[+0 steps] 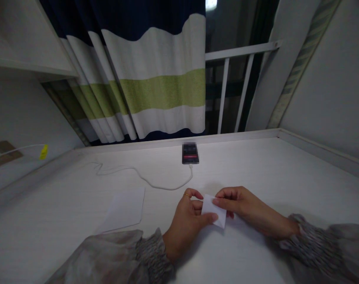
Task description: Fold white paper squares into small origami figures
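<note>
A small folded white paper (214,211) is held just above the white table (285,177) in front of me. My left hand (186,221) pinches its left edge, thumb on top, with a ring on one finger. My right hand (244,209) grips the paper's upper right side with curled fingers. Both hands are closed on the same piece.
A flat white sheet (124,211) lies on the table to the left of my hands. A small dark device (190,153) sits farther back, with a white cable (149,179) running left. A striped curtain (155,86) and a white railing (241,79) stand behind the table.
</note>
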### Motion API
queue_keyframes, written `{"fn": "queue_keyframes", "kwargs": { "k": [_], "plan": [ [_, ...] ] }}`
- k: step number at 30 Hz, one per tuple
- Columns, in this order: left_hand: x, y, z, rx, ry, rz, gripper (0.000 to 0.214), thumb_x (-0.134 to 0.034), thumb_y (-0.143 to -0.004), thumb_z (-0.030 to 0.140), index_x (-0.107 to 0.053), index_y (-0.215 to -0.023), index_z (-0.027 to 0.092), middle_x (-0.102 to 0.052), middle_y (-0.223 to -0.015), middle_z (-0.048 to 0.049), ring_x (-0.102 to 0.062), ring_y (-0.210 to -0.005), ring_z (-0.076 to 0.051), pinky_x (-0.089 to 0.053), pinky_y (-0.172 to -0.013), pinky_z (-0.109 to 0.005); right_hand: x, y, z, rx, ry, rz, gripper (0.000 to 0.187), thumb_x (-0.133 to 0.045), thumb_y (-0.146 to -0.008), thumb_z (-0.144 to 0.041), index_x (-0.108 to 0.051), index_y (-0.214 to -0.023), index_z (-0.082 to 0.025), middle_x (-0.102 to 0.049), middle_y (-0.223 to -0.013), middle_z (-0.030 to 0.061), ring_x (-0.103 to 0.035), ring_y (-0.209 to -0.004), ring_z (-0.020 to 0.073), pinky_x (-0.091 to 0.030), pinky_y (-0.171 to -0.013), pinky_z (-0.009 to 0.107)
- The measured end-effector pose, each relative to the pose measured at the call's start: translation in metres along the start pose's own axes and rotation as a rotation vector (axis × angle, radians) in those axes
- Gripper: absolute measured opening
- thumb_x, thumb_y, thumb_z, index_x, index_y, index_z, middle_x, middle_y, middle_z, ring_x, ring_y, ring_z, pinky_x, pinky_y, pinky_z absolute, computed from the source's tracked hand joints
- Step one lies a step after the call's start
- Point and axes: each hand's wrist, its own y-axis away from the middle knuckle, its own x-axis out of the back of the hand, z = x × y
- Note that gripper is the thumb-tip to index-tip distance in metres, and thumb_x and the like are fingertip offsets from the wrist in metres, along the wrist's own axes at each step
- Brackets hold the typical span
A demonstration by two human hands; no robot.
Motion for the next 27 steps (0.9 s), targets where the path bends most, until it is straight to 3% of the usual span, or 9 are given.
{"fn": "queue_keyframes", "kwargs": {
  "k": [5, 15, 19, 22, 27],
  "plan": [
    [0.002, -0.002, -0.001, -0.081, 0.017, 0.038, 0.051, -0.072, -0.057, 0.014, -0.026, -0.079, 0.021, -0.066, -0.061, -0.0002, -0.059, -0.052, -0.011, -0.041, -0.051, -0.020, -0.001, 0.001, -0.002, 0.018, -0.015, 0.028, 0.030, -0.058, -0.070, -0.042, -0.058, -0.056, -0.014, -0.051, -0.048, -0.0025, -0.043, -0.046, 0.0084, -0.032, -0.050, 0.023],
    [-0.001, -0.001, 0.000, -0.059, 0.000, 0.008, 0.053, -0.074, -0.056, 0.020, -0.027, -0.080, 0.021, -0.064, -0.062, 0.0004, -0.058, -0.051, -0.013, -0.040, -0.051, -0.021, -0.006, 0.003, -0.006, 0.032, -0.099, 0.074, 0.031, -0.059, -0.068, -0.041, -0.056, -0.051, -0.015, -0.049, -0.047, -0.0027, -0.041, -0.047, 0.0084, -0.033, -0.050, 0.023],
    [-0.002, -0.001, 0.005, -0.013, -0.026, 0.021, 0.044, -0.073, -0.059, 0.029, -0.039, -0.085, 0.018, -0.058, -0.057, 0.0029, -0.053, -0.050, -0.010, -0.036, -0.051, -0.021, -0.007, 0.005, -0.008, 0.039, -0.093, 0.050, 0.031, -0.059, -0.068, -0.041, -0.055, -0.052, -0.015, -0.048, -0.049, -0.0031, -0.041, -0.048, 0.0083, -0.032, -0.050, 0.023],
    [-0.003, 0.000, 0.010, -0.028, -0.101, 0.090, 0.028, -0.067, -0.064, 0.035, -0.054, -0.074, 0.012, -0.051, -0.053, 0.0033, -0.044, -0.048, -0.007, -0.031, -0.049, -0.020, -0.008, 0.005, -0.007, 0.043, -0.065, 0.024, 0.033, -0.059, -0.068, -0.044, -0.053, -0.052, -0.015, -0.047, -0.050, -0.0031, -0.041, -0.049, 0.0087, -0.032, -0.051, 0.023],
    [-0.001, 0.000, 0.013, -0.007, -0.093, 0.154, 0.026, -0.068, -0.061, 0.036, -0.055, -0.060, 0.013, -0.051, -0.052, 0.0025, -0.042, -0.048, -0.007, -0.032, -0.051, -0.022, -0.010, 0.006, -0.003, 0.096, 0.007, 0.049, 0.036, -0.054, -0.073, -0.047, -0.053, -0.056, -0.015, -0.047, -0.052, -0.0031, -0.042, -0.050, 0.0087, -0.033, -0.051, 0.023]
  ]
}}
